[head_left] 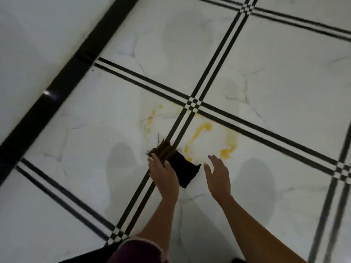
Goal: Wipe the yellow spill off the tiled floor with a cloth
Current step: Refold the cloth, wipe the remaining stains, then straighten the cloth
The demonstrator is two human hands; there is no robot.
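Observation:
A yellow spill (201, 130) lies smeared in a ring on the white tiled floor (275, 88), across a black double grout line. A dark cloth (182, 166) with a brown striped, frayed end sits at the spill's near edge. My left hand (163, 173) holds the cloth from its left side, fingers over the striped end. To the cloth's right, my right hand (218, 175) hovers with fingers spread, touching nothing, just short of a yellow blob (227, 152).
A black skirting strip (57, 88) runs diagonally at the left below a pale wall. Glossy tiles with black double lines stretch in every direction. A dark red sleeve or garment edge (140, 251) shows at the bottom.

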